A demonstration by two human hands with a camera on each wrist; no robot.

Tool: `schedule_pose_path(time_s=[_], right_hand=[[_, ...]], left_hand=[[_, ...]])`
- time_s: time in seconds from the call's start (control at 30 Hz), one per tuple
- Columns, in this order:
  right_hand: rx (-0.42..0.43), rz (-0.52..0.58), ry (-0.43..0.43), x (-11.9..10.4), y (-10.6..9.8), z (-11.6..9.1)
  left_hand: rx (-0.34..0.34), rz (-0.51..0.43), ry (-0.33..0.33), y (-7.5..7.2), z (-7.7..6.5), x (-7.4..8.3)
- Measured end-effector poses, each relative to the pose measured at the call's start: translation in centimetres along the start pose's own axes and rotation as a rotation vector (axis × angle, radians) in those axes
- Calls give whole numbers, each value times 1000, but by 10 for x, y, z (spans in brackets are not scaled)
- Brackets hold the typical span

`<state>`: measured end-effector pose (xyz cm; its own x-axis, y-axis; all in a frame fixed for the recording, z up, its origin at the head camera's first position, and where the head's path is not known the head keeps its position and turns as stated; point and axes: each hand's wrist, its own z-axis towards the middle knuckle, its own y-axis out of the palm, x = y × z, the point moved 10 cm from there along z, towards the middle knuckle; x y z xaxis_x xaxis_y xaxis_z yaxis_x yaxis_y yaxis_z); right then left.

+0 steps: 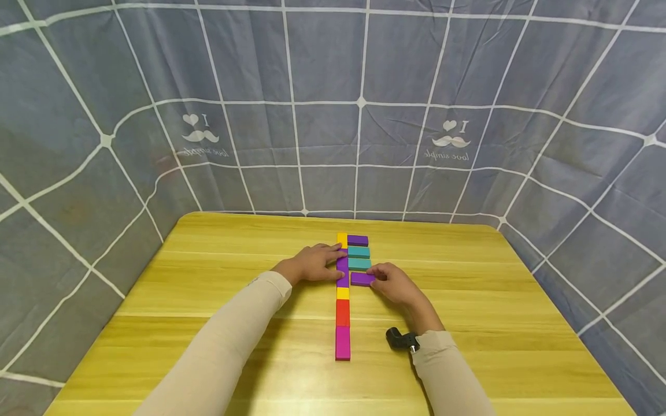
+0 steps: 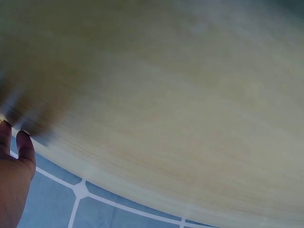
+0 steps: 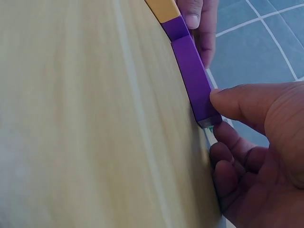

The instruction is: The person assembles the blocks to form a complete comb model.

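Observation:
A straight column of coloured blocks runs down the table: a yellow block (image 1: 341, 238), a purple stretch (image 1: 342, 281), a small yellow block (image 1: 343, 293), a red block (image 1: 343, 312) and a magenta block (image 1: 343, 343). My left hand (image 1: 314, 263) rests at the column's left side, fingers spread, its fingertips and thumb touching the purple stretch. Between thumb and forefinger, my right hand (image 1: 396, 284) pinches the right end of a loose purple block (image 1: 361, 279). That block lies just right of the column, below two teal blocks (image 1: 359, 264). In the left wrist view, part of the left hand (image 2: 16, 171) shows.
Another purple block (image 1: 358, 240) sits at the top right of the column, above the teal pair. A black device (image 1: 400, 339) is strapped at the right wrist. The wooden table (image 1: 234, 242) meets a grey gridded curtain (image 1: 328, 138) behind and at the sides.

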<state>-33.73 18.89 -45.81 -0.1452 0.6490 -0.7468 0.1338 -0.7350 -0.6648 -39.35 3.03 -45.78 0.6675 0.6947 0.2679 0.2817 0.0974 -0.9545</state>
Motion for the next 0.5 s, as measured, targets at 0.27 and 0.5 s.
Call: schedule_pose_path(time_s=[0.27, 0.5], right_hand=[[5, 16, 3, 0, 1, 4], [3, 27, -17, -3, 2, 4]], left_hand=[[1, -2, -5, -1, 1, -1], [-10, -5, -14, -2, 1, 1]])
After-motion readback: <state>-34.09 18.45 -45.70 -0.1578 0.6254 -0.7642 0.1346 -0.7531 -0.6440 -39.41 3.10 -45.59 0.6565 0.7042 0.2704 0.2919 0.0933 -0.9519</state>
